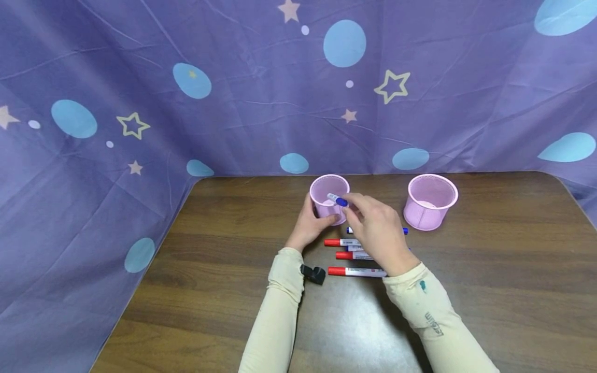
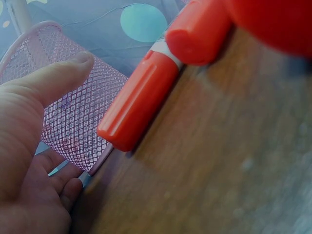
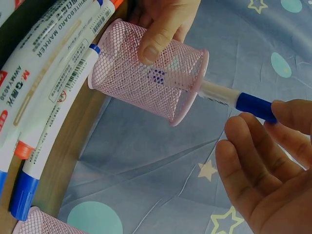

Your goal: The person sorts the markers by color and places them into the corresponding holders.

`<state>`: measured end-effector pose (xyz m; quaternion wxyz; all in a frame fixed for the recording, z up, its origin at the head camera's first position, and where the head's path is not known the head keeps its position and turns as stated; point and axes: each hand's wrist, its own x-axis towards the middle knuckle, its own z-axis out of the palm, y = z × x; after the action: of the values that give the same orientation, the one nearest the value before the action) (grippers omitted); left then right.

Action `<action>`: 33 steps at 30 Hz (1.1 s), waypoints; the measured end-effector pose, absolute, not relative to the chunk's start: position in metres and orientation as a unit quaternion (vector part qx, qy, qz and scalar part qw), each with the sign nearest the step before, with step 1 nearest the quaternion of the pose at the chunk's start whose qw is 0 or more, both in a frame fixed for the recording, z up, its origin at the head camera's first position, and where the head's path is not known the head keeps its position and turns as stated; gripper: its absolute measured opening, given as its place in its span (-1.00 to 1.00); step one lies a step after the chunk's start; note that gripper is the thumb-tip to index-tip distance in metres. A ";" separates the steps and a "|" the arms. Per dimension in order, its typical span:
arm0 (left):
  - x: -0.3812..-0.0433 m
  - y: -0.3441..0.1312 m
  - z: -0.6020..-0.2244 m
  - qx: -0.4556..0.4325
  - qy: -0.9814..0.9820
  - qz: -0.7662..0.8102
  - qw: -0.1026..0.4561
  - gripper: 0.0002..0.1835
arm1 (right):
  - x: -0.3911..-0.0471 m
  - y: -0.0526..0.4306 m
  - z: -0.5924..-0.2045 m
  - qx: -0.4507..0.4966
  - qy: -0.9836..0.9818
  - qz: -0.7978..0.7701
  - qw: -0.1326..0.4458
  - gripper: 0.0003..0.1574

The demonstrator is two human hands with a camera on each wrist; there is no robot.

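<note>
My left hand (image 1: 305, 225) grips a pink mesh pen cup (image 3: 146, 92), thumb on its near side and fingers round the far side. Above the cup's mouth, my right hand (image 1: 380, 228) pinches a whiteboard marker (image 3: 256, 106) by its blue cap. The marker's white barrel slants down through the open top, and its lower end shows through the mesh in the right wrist view. Beside the cup lie several markers, some with red caps, such as this red-capped marker (image 1: 356, 272), and a blue-capped marker (image 3: 53, 122), partly hidden under my right hand.
A second pink mesh cup (image 1: 429, 212) stands upright to the right on the wooden table (image 1: 224, 248). A patterned purple cloth (image 1: 261, 124) hangs behind the table and along its left side. A black wrist device (image 1: 314, 274) sits at my left sleeve.
</note>
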<state>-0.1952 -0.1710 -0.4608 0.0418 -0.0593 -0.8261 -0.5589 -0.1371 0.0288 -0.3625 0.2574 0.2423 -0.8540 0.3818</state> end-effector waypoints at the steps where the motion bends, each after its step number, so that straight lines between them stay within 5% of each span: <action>1: -0.195 -0.171 -0.461 -0.061 -0.826 -0.558 0.043 0.06 | -0.137 0.030 -0.362 0.238 -0.854 0.385 0.257 -0.71; 10: -0.197 -0.167 -0.464 -0.061 -0.827 -0.557 0.044 0.02 | -0.147 0.065 -0.354 0.196 -0.867 0.401 0.221 -0.83; 21: -0.197 -0.165 -0.465 -0.051 -0.833 -0.550 0.037 0.03 | -0.162 0.122 -0.364 0.206 -0.910 0.351 0.074 -0.83; 33: -0.197 -0.169 -0.465 -0.056 -0.828 -0.557 0.044 0.02 | -0.173 0.134 -0.391 0.249 -0.920 0.291 -0.081 -0.76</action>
<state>-0.1970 -0.1693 -0.4647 0.0441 -0.0561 -0.8277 -0.5567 -0.1733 0.1340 -0.3907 -0.0810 0.2490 -0.9203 0.2907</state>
